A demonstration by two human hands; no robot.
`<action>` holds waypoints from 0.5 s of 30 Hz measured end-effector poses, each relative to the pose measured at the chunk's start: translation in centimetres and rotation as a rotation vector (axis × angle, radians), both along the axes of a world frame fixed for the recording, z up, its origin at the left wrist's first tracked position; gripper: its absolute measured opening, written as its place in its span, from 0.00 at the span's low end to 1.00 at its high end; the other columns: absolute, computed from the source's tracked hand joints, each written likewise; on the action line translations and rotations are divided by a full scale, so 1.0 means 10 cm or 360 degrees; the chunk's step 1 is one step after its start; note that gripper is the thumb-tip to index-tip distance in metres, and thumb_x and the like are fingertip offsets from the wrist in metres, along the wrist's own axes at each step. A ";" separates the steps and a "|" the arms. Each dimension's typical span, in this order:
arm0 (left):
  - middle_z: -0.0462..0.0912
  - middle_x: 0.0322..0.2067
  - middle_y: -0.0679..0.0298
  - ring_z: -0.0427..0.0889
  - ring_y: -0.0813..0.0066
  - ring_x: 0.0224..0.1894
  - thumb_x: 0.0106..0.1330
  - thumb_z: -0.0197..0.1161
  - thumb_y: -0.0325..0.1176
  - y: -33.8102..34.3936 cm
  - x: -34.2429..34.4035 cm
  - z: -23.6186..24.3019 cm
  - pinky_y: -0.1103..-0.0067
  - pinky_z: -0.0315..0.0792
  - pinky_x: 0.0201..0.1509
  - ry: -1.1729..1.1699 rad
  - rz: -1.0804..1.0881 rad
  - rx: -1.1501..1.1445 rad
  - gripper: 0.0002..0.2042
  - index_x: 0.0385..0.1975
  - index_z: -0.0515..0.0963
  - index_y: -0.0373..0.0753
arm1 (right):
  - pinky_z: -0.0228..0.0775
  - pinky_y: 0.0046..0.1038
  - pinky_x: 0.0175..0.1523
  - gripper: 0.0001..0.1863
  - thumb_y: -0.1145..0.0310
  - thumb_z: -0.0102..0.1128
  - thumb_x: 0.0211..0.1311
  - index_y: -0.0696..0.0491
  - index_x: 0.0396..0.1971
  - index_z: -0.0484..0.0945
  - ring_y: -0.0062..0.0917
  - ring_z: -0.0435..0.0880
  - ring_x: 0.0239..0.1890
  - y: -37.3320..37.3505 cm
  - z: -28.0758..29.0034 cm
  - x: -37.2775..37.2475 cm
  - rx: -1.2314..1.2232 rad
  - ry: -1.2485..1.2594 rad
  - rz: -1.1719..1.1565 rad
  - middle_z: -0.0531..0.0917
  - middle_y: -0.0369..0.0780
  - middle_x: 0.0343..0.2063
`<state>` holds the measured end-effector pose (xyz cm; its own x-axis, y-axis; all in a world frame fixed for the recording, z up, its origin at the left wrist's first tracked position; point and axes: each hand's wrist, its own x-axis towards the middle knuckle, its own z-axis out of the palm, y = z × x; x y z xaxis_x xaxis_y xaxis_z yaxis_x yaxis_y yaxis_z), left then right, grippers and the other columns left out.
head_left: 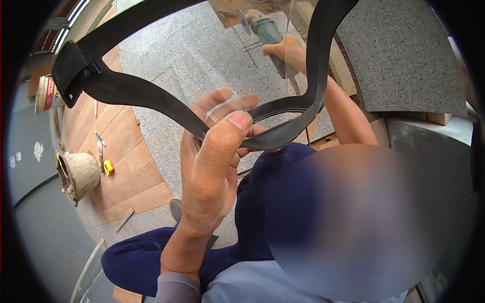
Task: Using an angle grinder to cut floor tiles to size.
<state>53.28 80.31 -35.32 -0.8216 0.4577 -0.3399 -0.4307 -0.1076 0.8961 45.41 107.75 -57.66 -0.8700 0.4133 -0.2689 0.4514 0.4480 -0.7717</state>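
Observation:
My left hand (207, 171) is raised close up, its thumb and fingers closed round the black rim of safety goggles (285, 134) with a clear lens. From the goggles a wide black strap (136, 93) loops across the top left, with a buckle on it. Farther off, my right hand (287, 49) grips the body of a teal angle grinder (267, 30). The grinder's disc (244, 21) points to the far left, above a grey speckled slab (156, 45). Dark crossing lines mark the slab beside the grinder.
On the left, a wood-plank surface (126, 151) carries a yellow tape measure (108, 167). A mortar-crusted bucket (78, 174) lies tilted there, with a paint pail (46, 95) farther back. Another speckled slab (404, 60) stands at the right, and bare soil (230, 12) shows beyond the grinder.

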 end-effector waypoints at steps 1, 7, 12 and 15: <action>0.72 0.55 0.29 0.86 0.49 0.51 0.67 0.57 0.44 0.01 0.00 -0.01 0.63 0.86 0.49 -0.0008 0.0009 0.0000 0.33 0.62 0.61 0.21 | 0.77 0.35 0.34 0.27 0.49 0.68 0.47 0.63 0.29 0.85 0.30 0.86 0.28 0.00 -0.04 -0.06 0.0102 -0.0017 -0.0044 0.86 0.48 0.26; 0.72 0.55 0.31 0.86 0.51 0.50 0.67 0.57 0.44 0.05 -0.02 -0.04 0.63 0.86 0.49 -0.0002 0.0043 -0.0014 0.33 0.63 0.59 0.23 | 0.77 0.34 0.34 0.28 0.48 0.71 0.44 0.61 0.31 0.86 0.30 0.87 0.30 0.04 -0.14 -0.28 0.0102 -0.0101 0.0055 0.87 0.47 0.28; 0.73 0.55 0.31 0.86 0.53 0.50 0.67 0.57 0.45 0.07 0.00 -0.08 0.64 0.86 0.49 0.0012 0.0055 -0.0066 0.33 0.63 0.59 0.24 | 0.75 0.33 0.35 0.27 0.49 0.71 0.41 0.60 0.32 0.85 0.31 0.84 0.30 0.02 -0.12 -0.33 -0.0067 0.0102 0.0122 0.86 0.45 0.28; 0.73 0.55 0.32 0.86 0.54 0.50 0.68 0.57 0.44 0.08 -0.01 -0.09 0.66 0.87 0.49 0.0009 0.0050 -0.0045 0.33 0.63 0.59 0.25 | 0.73 0.32 0.36 0.27 0.53 0.72 0.39 0.62 0.33 0.84 0.32 0.83 0.30 -0.04 -0.09 -0.41 -0.0115 0.0034 0.0082 0.85 0.45 0.29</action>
